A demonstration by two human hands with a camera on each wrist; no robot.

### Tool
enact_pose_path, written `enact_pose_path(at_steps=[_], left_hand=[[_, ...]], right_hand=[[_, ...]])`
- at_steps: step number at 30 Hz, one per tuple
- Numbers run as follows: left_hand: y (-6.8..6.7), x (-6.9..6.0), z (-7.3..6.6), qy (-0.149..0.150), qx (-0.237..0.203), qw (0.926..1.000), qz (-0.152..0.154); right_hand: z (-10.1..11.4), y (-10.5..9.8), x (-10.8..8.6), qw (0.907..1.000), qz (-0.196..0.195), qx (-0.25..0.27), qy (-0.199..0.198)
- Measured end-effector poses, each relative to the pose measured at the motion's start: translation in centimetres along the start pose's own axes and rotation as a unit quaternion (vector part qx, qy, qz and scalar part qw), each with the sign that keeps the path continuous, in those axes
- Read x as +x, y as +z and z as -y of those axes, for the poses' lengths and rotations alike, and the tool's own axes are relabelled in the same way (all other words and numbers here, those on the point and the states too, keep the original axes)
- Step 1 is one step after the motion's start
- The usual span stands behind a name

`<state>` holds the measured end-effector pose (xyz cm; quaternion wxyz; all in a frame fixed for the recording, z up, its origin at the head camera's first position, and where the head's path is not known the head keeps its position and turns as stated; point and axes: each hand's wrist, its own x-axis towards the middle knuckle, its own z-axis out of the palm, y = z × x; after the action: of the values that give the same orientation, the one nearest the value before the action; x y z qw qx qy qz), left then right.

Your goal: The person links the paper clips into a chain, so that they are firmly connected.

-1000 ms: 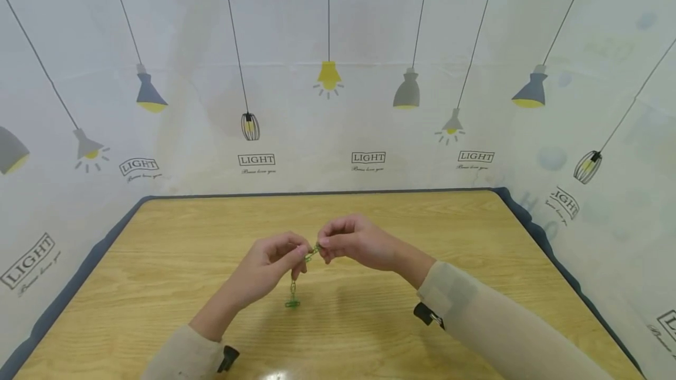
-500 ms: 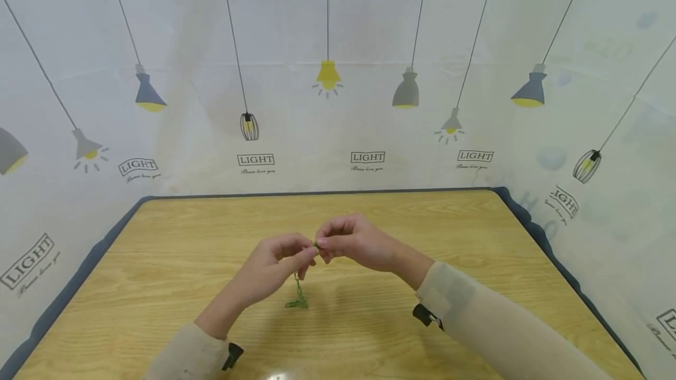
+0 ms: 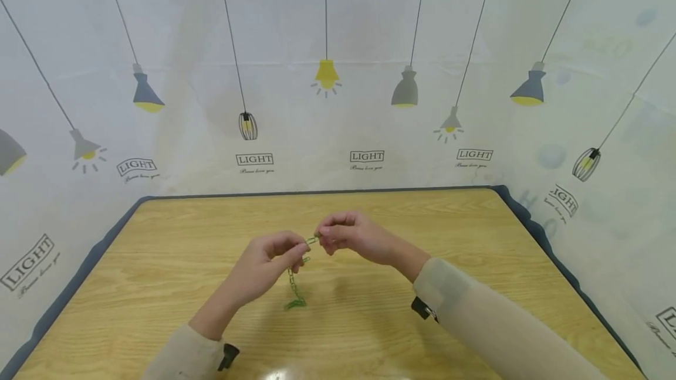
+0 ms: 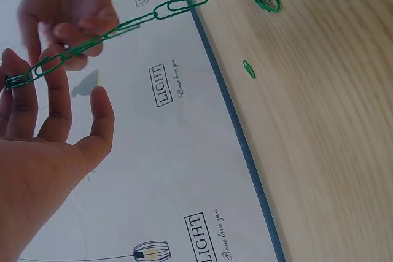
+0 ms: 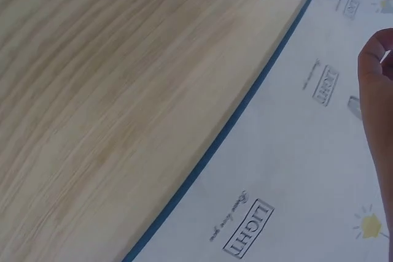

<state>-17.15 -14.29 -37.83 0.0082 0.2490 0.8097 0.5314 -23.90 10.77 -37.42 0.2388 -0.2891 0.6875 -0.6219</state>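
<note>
A chain of linked green paper clips (image 4: pixel 178 4) hangs from my left hand (image 3: pixel 271 260), its lower end bunched in a small heap on the table. Thumb and fingers of the left hand pinch the chain near its upper end. Just to the right, my right hand (image 3: pixel 356 238) pinches the far tip of a green clip (image 3: pixel 312 240) that spans the gap between the hands. The exact hold of the right fingertips is partly hidden. A single loose green paper clip (image 4: pixel 249 69) lies on the table apart from the chain; it also shows in the right wrist view.
Under both hands is a wood-grain table (image 3: pixel 422 221) with a dark blue border. White sheeting (image 3: pixel 296 28) printed with hanging lamps and the word LIGHT rises behind it and at both sides. Each sleeve has a black clip-like piece at the cuff.
My hands came together half a second ago, hiding the clip between them, and now stand slightly apart with that clip showing again. The hanging chain has swung a little.
</note>
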Motion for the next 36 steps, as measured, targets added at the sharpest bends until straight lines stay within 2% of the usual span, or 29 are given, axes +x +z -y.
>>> enact_pose_path(at_steps=[3, 7, 12, 19, 29, 32, 36], left_hand=[[-0.1, -0.1, 0.1, -0.001, 0.001, 1.0, -0.004], [-0.1, -0.3, 0.3, 0.0, -0.001, 1.0, -0.008], [0.0, -0.3, 0.5, 0.005, -0.004, 1.0, -0.006], [0.1, -0.5, 0.5, -0.011, -0.009, 0.9998, -0.011], [-0.5, -1.1, 0.6, -0.014, -0.011, 0.9996, -0.022], [-0.6, -1.0, 0.5, -0.011, -0.004, 0.9997, -0.021], [-0.6, -0.8, 0.2, -0.008, -0.001, 0.9999, -0.015]], right_hand=[[-0.7, -0.8, 0.4, 0.9986, -0.015, -0.05, 0.003], [-2.3, -1.3, 1.4, 0.9921, -0.023, -0.123, 0.009], [-4.4, -1.1, 2.9, 0.9843, -0.02, -0.173, 0.031], [-6.1, -0.8, 4.2, 0.9784, -0.017, -0.193, 0.072], [-7.5, -0.5, 5.1, 0.9673, 0.029, -0.228, 0.107], [-7.8, -0.6, 5.3, 0.9637, 0.025, -0.243, 0.107], [-8.3, -0.7, 5.4, 0.9634, 0.008, -0.246, 0.106]])
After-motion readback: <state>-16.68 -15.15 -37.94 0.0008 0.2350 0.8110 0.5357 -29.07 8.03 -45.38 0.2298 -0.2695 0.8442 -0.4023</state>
